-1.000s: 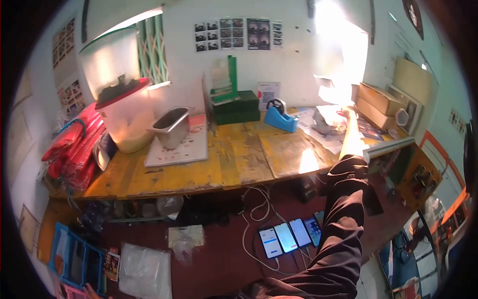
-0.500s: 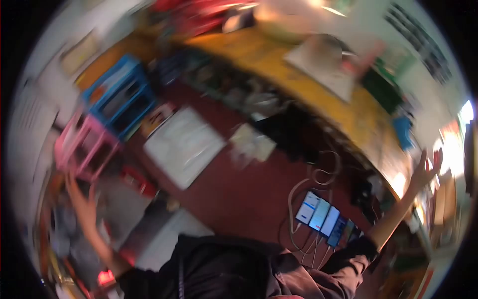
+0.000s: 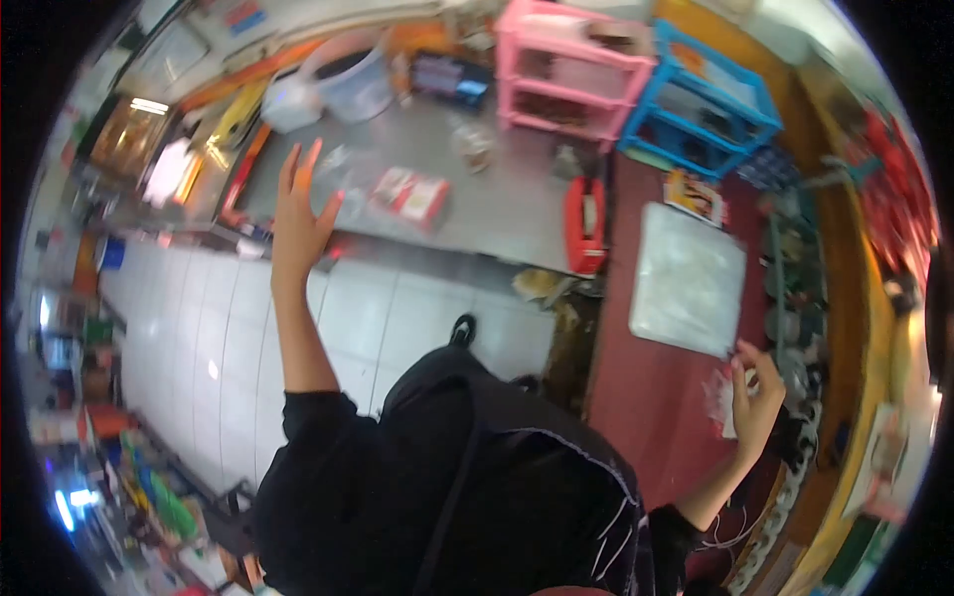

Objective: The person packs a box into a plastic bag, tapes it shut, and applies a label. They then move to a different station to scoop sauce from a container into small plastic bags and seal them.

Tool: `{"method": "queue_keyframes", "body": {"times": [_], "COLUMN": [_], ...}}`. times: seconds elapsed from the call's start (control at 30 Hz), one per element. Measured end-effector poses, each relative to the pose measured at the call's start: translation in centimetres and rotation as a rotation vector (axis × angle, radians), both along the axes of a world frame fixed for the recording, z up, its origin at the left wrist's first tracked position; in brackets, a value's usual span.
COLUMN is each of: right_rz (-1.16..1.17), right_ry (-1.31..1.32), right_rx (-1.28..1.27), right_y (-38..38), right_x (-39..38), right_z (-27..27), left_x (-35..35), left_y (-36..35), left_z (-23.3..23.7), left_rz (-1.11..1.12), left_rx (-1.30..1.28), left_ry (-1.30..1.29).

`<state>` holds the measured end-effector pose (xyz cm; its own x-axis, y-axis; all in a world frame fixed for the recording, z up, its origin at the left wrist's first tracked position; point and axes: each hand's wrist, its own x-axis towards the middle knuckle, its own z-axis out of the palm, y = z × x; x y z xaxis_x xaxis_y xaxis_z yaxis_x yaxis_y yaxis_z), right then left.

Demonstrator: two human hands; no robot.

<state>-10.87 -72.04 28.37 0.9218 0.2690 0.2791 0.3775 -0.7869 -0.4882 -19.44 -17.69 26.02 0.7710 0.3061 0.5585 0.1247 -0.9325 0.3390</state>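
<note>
View swung round since 0.5 s earlier: the right hand is now at the near corner of the clear plastic stack on the red surface, putting it within reach; whether its grip is closed on anything cannot be told. Left hand: empty, fingers apart, near the red-and-white packet.

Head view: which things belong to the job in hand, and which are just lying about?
Probably the job:
- flat translucent plastic stack, one corner close to the right hand; contact unclear

Probably just lying about:
- pink plastic rack
- oblong red object on the grey counter
- translucent plastic bucket
</note>
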Motion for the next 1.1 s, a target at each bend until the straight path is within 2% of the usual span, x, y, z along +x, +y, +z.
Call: {"method": "queue_keyframes", "body": {"times": [0.03,0.13,0.2,0.27,0.33,0.43,0.5,0.53,0.6,0.67,0.73,0.8,0.87,0.9,0.97,1.0,1.03,1.07,1.1], "right_rz": [0.05,0.234,0.427,0.571,0.704,0.785,0.743,0.716,0.601,0.483,0.27,0.108,-0.072,-0.153,-0.341,-0.441,-0.512,-0.573,-0.656], "right_ry": [0.055,0.1,0.195,0.32,0.315,0.355,0.366,0.366,0.367,0.357,0.485,0.456,0.536,0.493,0.434,0.429,0.369,0.346,0.306], "right_rx": [0.082,0.068,0.202,0.179,0.031,0.021,0.025,0.03,-0.011,-0.053,-0.035,-0.089,0.022,0.031,0.036,0.034,-0.007,0.003,-0.046], "right_y": [2.0,11.4,18.1,27.2,33.5,38.6,39.2,39.0,37.3,34.2,30.1,25.2,20.0,17.0,11.2,8.0,4.0,0.2,-3.6], "right_x": [1.3,4.9,6.3,6.7,6.8,6.8,7.6,8.0,8.8,9.6,9.8,9.5,8.5,7.9,7.3,7.0,6.7,6.5,6.5], "right_z": [-1.0,-3.3,-5.5,-8.4,-9.9,-11.3,-11.7,-11.9,-12.3,-12.7,-13.5,-13.8,-13.4,-13.2,-12.9,-13.0,-14.0,-14.4,-14.8], "left_x": [-1.0,-2.1,-0.9,0.7,2.8,5.4,7.0,7.5,8.1,8.8,8.8,8.3,7.8,8.0,8.1,8.5,9.4,9.9,10.1], "left_y": [1.3,5.4,6.9,11.1,13.6,15.5,16.5,17.0,18.1,19.0,19.2,19.4,20.3,19.8,20.9,19.6,18.4,17.7,17.6], "left_z": [-0.6,-1.9,-2.2,-3.7,-4.5,-4.9,-5.2,-5.3,-5.4,-6.3,-6.2,-7.3,-9.1,-9.1,-11.0,-10.7,-8.5,-8.2,-8.0], "left_rz": [0.07,0.193,0.229,0.185,0.145,-0.001,-0.082,-0.101,-0.001,-0.027,-0.036,-0.138,-0.215,-0.257,-0.162,-0.069,0.021,0.019,-0.068], "left_rx": [-0.031,-0.039,-0.019,-0.167,-0.149,-0.145,-0.198,-0.204,-0.476,-0.465,-0.447,-0.486,-0.405,-0.496,-0.562,-0.523,-0.51,-0.656,-0.551], "left_ry": [0.021,0.054,0.071,0.017,0.046,0.085,0.196,0.207,0.622,0.591,0.572,0.568,0.642,0.696,0.813,0.854,1.025,1.019,1.003]}}
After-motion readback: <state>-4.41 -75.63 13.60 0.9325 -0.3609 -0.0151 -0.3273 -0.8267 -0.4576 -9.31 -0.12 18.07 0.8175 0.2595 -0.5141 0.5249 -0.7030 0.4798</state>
